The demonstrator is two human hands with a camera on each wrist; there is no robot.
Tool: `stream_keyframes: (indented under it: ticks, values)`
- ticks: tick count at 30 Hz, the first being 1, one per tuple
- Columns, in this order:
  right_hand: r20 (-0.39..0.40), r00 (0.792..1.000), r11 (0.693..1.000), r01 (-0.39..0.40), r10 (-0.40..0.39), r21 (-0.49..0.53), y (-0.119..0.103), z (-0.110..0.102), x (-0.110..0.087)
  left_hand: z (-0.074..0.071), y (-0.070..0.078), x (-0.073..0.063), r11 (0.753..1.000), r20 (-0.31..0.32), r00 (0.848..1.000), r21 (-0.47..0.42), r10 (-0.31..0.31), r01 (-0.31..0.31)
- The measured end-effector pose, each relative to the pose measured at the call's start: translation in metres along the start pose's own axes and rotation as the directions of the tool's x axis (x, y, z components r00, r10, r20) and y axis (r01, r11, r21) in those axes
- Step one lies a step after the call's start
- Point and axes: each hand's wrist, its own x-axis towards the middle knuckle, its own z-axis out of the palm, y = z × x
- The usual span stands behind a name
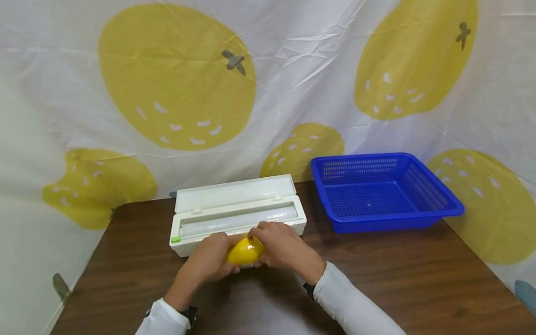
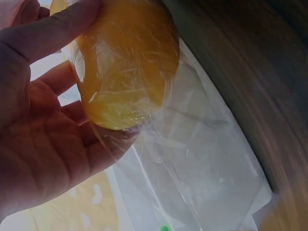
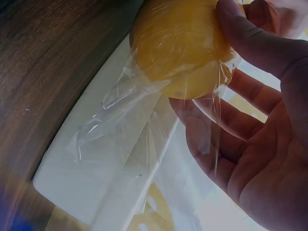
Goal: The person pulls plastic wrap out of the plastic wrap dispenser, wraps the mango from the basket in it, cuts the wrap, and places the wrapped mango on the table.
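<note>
Starting at the left of my head view, a white sleeve (image 1: 163, 322) and a dark wrist strap (image 1: 191, 313) lead in from the near edge of the bench (image 1: 377, 284). Near the far edge, left of its middle, I have a white box (image 1: 234, 210) with its lid (image 1: 234, 193) tipped back, a bright green piece (image 1: 176, 239) at its left end and a pale roll (image 1: 238, 223) lying along the inside. In front of the box's near side, the left hand (image 1: 211, 257) has its fingers clamped on the left of a yellow fruit (image 1: 245, 251), thumb over it on my left wrist view. The fruit sits between the two hands, wrapped in clear film (image 2: 187, 139) that creases over its skin and trails across the white box; through the glare I can't be sure whether that film joins the roll. On the right side of the fruit, the right hand (image 1: 279, 244) grips too, thumb pressed on it and fingers curled about it. A second white sleeve runs from that wrist towards the near edge. Farthest right, I see a blue basket (image 1: 389, 217) at the bench's far right corner, its rim reaching past the right edge. A cloth (image 1: 293, 93) printed with yellow fruits hangs behind the far edge.
</note>
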Motion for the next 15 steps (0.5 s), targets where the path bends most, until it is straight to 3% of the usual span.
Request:
stream_keyframes:
  ticks: [8, 15]
  values:
    - [-0.005, 1.000, 0.999, 0.006, -0.006, 0.042, 0.006, 0.003, 0.001, 0.002, -0.004, 0.001, 0.997, -0.010, 1.000, -0.071, 0.008, -0.008]
    - [0.029, 1.000, 0.995, -0.009, 0.006, 0.104, 0.012, 0.002, 0.004, 0.000, -0.001, -0.003, 0.994, -0.019, 0.997, -0.079, -0.079, 0.077]
